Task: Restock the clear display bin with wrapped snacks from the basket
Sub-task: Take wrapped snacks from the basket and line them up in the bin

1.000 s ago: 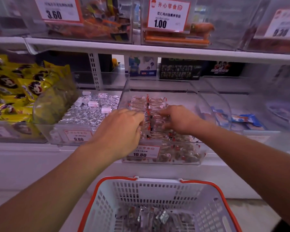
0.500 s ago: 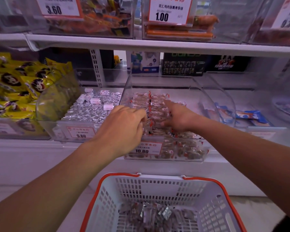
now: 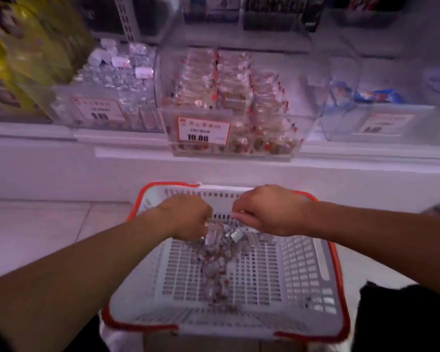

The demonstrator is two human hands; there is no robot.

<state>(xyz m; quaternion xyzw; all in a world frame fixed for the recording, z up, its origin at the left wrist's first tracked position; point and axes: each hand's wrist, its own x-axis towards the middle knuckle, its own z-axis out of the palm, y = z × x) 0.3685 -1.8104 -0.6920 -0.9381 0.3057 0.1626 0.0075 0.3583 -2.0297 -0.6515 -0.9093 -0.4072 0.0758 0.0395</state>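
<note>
Both my left hand (image 3: 188, 219) and right hand (image 3: 269, 212) are curled into the wrapped snacks (image 3: 221, 247) heaped in the basket (image 3: 302, 270), gathering a bunch, with the clear display bin (image 3: 229, 102) straight ahead and above on the shelf.

- A clear bin of small silver-wrapped sweets (image 3: 112, 72) stands on the white shelf (image 3: 36, 138), with a price label (image 3: 98, 110) reading 9.80 on its front.
- Yellow snack bags (image 3: 15, 52) fill the far left of the shelf, blurred.
- Blue packets (image 3: 376, 95) lie in a clear bin on the right, which carries a blurred label (image 3: 384, 123) on its front.
- Dark boxes (image 3: 282, 11) stand at the back of the shelf.
- Pale floor tiles (image 3: 36, 229) lie below.
</note>
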